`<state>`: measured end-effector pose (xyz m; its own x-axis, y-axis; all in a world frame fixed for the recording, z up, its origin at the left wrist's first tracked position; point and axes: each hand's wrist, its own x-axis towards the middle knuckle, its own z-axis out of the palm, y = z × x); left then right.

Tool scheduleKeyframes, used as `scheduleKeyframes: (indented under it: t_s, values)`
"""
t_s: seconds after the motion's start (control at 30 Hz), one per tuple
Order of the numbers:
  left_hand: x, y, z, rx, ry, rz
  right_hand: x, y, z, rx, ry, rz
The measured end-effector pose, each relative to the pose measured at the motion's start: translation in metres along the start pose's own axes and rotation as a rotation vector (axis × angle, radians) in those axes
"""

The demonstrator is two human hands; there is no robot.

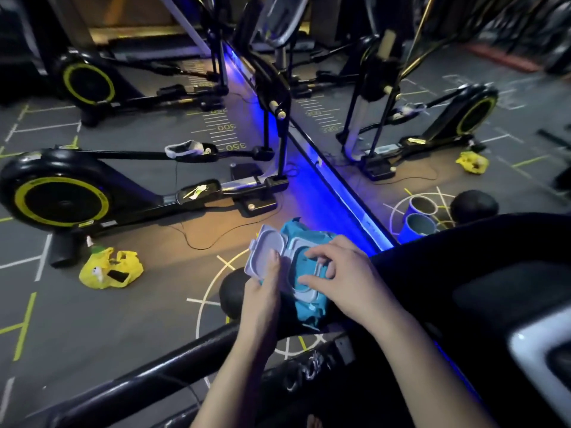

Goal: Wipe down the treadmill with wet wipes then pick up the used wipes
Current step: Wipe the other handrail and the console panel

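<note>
On the floor (92, 319) at far left stand two black exercise machines with yellow-ringed flywheels, the near one (61, 202) and a second (88, 83) behind it. One yellow plastic bag (109, 268) lies on the floor just beside the near machine's base. A mirror (432, 125) with a blue-lit lower edge runs diagonally through the middle and doubles the machines and the bag.

One pack of wet wipes (304, 273), teal with a pale flip lid standing open, is held above the treadmill's black handrail (160, 362). The left hand (262, 291) grips the pack at its lid side, thumb on the open lid. The right hand (346, 273) rests on the pack, fingertips pinched at the dispensing opening. Right of the hands, two blue cups (418, 219) appear beside the treadmill's dark console (482, 273).
</note>
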<state>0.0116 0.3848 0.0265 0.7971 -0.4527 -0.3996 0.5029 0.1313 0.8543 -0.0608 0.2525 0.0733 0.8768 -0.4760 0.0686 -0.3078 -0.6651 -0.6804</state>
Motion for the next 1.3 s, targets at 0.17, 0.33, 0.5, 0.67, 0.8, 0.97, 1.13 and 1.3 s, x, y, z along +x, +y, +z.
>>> scheduleKeyframes:
  t_s: [0.17, 0.33, 0.5, 0.67, 0.8, 0.97, 1.13, 1.3]
  values:
    - [-0.009, -0.003, 0.013, -0.059, -0.102, 0.001, -0.013, 0.006, -0.016, -0.01, 0.042, 0.055]
    - [-0.02, -0.009, 0.023, 0.07, -0.062, 0.0, -0.019, 0.011, -0.023, -0.002, 0.011, 0.11]
    - [-0.031, -0.008, 0.037, 0.093, -0.108, 0.029, -0.023, 0.008, -0.034, -0.069, 0.005, 0.137]
    - [-0.033, -0.002, 0.041, -0.018, -0.079, -0.108, -0.055, -0.001, -0.013, -0.059, -0.008, -0.046]
    - [-0.026, -0.002, 0.035, 0.019, -0.081, -0.083, -0.07, 0.009, -0.009, -0.095, -0.011, -0.108]
    - [-0.027, -0.004, 0.036, -0.028, -0.165, -0.089, -0.056, 0.007, -0.038, 0.216, -0.084, 0.098]
    - [-0.027, -0.002, 0.039, -0.06, -0.237, -0.019, -0.039, 0.006, -0.038, 0.072, 0.053, 0.166]
    - [-0.028, 0.001, 0.028, 0.014, -0.355, -0.011, -0.039, 0.003, -0.036, 0.037, 0.121, 0.16]
